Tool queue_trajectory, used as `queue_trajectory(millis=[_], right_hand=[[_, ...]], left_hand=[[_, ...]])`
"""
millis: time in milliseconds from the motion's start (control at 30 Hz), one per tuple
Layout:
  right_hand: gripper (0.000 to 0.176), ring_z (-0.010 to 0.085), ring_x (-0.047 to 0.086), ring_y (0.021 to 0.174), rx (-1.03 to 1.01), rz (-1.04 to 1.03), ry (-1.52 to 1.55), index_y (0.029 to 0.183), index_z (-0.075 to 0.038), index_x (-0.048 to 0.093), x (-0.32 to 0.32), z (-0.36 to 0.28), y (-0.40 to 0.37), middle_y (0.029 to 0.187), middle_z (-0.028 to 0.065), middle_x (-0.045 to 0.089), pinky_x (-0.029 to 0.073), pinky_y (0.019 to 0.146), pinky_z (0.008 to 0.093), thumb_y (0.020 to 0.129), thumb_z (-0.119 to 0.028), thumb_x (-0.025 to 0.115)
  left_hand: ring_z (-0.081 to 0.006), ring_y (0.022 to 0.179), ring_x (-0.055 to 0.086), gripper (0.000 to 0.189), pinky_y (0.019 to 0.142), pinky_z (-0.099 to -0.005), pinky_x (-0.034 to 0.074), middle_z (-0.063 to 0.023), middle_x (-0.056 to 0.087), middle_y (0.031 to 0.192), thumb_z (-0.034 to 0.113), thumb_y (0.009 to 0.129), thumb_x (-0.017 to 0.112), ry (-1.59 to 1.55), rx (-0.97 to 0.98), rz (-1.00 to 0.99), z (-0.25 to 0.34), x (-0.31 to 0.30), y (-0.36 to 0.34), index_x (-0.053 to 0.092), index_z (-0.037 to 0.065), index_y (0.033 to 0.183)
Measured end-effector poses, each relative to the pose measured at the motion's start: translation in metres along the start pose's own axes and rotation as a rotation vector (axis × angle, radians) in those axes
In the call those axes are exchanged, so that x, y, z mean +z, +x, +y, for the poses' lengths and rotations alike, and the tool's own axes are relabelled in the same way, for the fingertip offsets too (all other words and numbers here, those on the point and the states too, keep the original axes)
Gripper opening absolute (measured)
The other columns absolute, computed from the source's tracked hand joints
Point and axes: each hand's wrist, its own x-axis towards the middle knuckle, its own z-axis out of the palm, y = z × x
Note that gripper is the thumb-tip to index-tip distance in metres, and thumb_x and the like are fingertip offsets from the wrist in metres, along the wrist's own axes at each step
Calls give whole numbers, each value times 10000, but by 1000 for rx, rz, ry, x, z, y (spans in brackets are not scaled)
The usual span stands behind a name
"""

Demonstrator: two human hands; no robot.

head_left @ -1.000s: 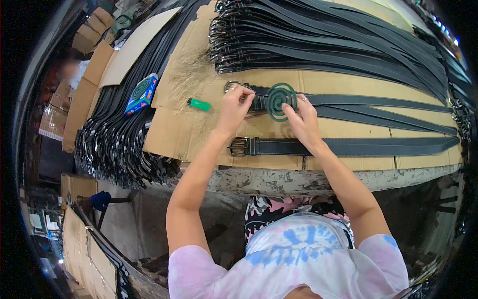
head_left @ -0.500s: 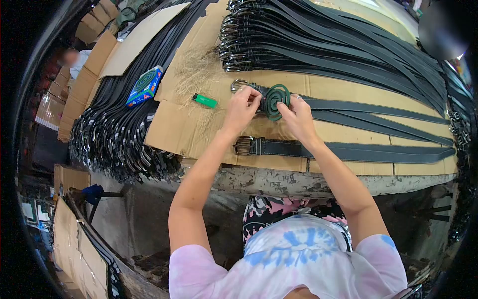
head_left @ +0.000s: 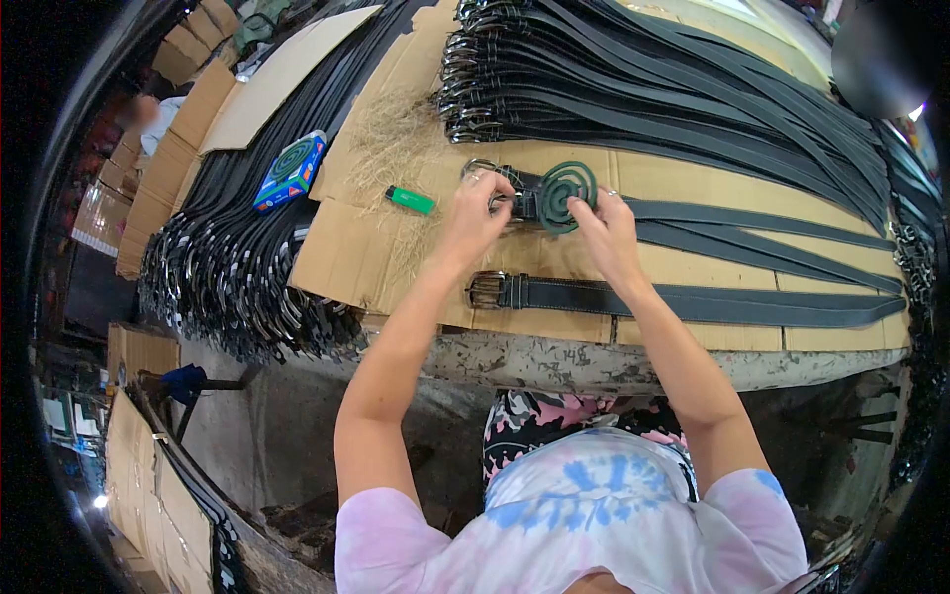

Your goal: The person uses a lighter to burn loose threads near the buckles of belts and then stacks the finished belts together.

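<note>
A dark green mosquito coil [head_left: 568, 198] is pinched by its edge in my right hand [head_left: 606, 230], tilted up over the black belts. To its left, my left hand [head_left: 481, 206] has its fingers closed in a pinch; anything between them is too small to make out. Beneath the left fingers lies a belt with a silver buckle [head_left: 479, 168]. Another black belt [head_left: 653, 299] stretches across the cardboard nearer my body. A green lighter [head_left: 410, 200] rests left of my left hand, close to some dry straw-like fibres [head_left: 388, 137].
A blue mosquito coil box [head_left: 291, 172] lies on a thick stack of belts [head_left: 242, 257] at left. More belts [head_left: 633, 89] are piled at the back. Cardboard [head_left: 341, 252] covers the table, whose worn front edge [head_left: 534, 366] faces me. Another person [head_left: 153, 119] is at far left.
My right hand has moved slightly right with the coil, away from my left hand. The coil now faces up more fully. My left hand stays near the buckle, still pinched.
</note>
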Motion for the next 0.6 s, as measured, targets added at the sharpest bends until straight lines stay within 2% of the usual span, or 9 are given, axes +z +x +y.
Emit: queue_trajectory(millis=[133,200,267,333,367,433,467,533,600], right_hand=[[202,123,491,646,91,21,110,874,47,644,-11,5,7,751,64,528,401,593,291,869,-153,613],[172,50,393,647,83,83,239,886,9,695,-14,6,12,732,-48,479,313,564,240,900,-141,611],[168,40,402,663,129,55,232,917,-2,700,-25,-6,16,775,-51,512,313,581,223,915,-137,600],[163,25,404,600,94,74,353,896,6,666,-28,-8,21,791,-25,484,321,515,226,920,-137,593],[155,9,379,579,57,89,406,903,-2,667,-26,-5,23,790,-42,465,287,486,214,925,-134,589],[159,18,408,597,32,72,417,908,2,666,-25,-3,27,789,-38,495,313,511,214,924,-136,588],[164,27,437,616,13,55,427,914,6,664,-24,-2,29,787,-33,525,340,535,214,923,-139,587],[174,40,469,647,68,9,474,913,9,664,-15,14,32,791,-18,563,366,575,219,921,-148,588],[184,53,501,679,121,-36,519,911,11,663,-8,27,32,795,-3,600,392,616,224,919,-156,588]], left_hand=[[-341,990,616,231,862,-398,488,-144,648,1026,105,787,696,274,231,-135,13,-7,-4,616,20,986],[-339,1006,609,248,867,-391,483,-149,645,1044,122,801,695,234,257,-143,1,-3,-5,622,30,1020],[-338,1021,603,266,872,-384,479,-155,641,1061,138,814,694,196,284,-153,-4,-3,-1,628,40,1053],[-243,924,645,241,741,-325,508,-104,657,1006,155,875,661,22,168,-129,-4,-6,4,634,53,1092],[-243,924,645,241,741,-325,508,-104,657,1006,155,875,661,24,170,-128,-1,-9,7,634,53,1092],[-117,806,647,187,590,-246,480,-33,658,933,174,925,623,-311,-390,-214,6,-16,16,650,55,1067],[-117,806,647,187,590,-246,480,-33,658,933,174,925,623,-307,-387,-210,4,-19,19,650,55,1067],[-32,730,609,165,505,-190,422,13,644,841,173,935,613,-353,-610,-433,-2,-25,25,663,59,1043],[-66,705,605,163,543,-227,447,-2,644,778,174,932,615,-335,-634,-414,-12,-15,23,682,44,1004]])
